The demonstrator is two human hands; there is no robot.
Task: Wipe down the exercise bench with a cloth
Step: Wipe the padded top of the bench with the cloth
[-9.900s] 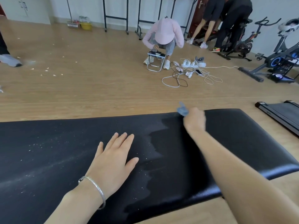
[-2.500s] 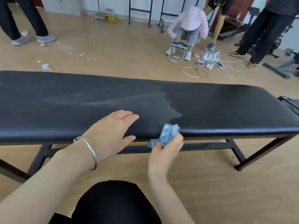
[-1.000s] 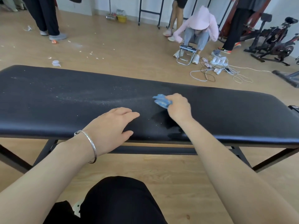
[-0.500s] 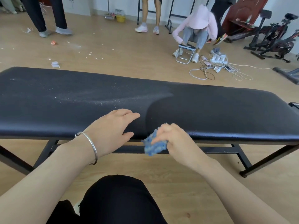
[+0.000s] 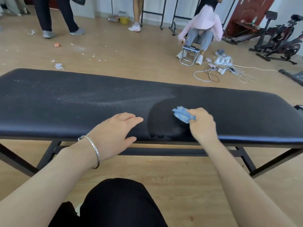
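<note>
Head view | right grip (image 5: 203,128) pinching cloth (image 5: 183,114) is back up on desk (image 5: 246,112) from its edge | dust (image 5: 91,99) left of grip remains

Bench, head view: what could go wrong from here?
1. The small crumpled blue cloth, pinched in the right hand, covers little per stroke; narrow strips on the black padded bench may be missed.
2. The left hand rests on the unwiped side; the patch under it may get skipped.
3. The white dust band could smear onto the cleaned part or fall off the near edge.
</note>
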